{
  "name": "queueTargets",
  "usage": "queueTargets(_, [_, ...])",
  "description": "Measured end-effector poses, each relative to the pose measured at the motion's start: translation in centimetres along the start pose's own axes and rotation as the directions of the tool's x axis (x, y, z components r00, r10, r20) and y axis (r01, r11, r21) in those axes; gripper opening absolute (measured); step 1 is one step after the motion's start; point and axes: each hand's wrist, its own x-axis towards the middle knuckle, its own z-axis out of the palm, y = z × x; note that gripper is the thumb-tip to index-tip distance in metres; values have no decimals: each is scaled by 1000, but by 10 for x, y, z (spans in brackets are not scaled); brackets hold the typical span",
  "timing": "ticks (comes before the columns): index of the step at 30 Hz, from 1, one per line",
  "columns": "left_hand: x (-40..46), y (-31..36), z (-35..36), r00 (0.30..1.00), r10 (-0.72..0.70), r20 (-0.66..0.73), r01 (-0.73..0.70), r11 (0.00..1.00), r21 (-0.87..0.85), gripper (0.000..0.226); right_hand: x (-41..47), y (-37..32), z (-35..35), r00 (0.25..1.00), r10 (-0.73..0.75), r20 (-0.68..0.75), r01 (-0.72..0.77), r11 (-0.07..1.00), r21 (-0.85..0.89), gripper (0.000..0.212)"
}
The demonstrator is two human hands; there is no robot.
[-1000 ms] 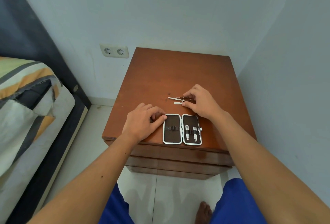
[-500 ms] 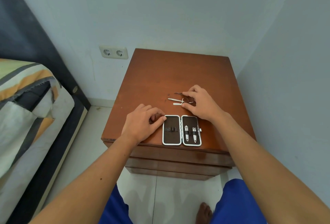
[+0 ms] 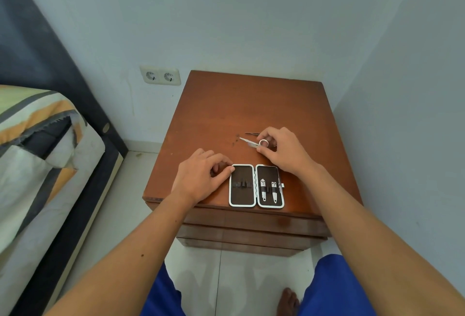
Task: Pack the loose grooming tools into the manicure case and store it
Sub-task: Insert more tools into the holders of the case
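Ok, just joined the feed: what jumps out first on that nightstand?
The open manicure case at the nightstand's near edge, two tools strapped in its right half. Just behind it, the right hand grips small scissors; the left hand steadies the case's left edge.

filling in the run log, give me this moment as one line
right hand: picking up scissors | left hand: steadying open manicure case | tweezers: loose on nightstand

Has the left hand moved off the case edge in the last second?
No. The left hand sits in the same spot as before, thumb against the left rim of the open manicure case, near the nightstand's front edge.
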Motion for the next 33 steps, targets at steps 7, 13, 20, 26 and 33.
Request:
queueTargets(7, [0,0,0,1000,7,-3,-7,1000,2,22,-1,-1,0,983,152,-104,-121,958,262,5])
queueTargets(13, [0,-1,0,1000,14,-6,-14,1000,13,23,3,-6,-9,970,223,-96,-187,939,287,5])
queueTargets(20, [0,-1,1,1000,13,-14,-13,1000,17,22,4,-12,-15,972,224,-65,-179,897,404,3])
queueTargets(26, [0,-1,0,1000,17,-8,-17,1000,8,20,5,-14,-18,973,223,-60,-158,832,532,4])
queueTargets(33, [0,-1,1,1000,16,-11,-16,1000,7,22,2,-18,-23,970,238,-43,-158,756,635,13])
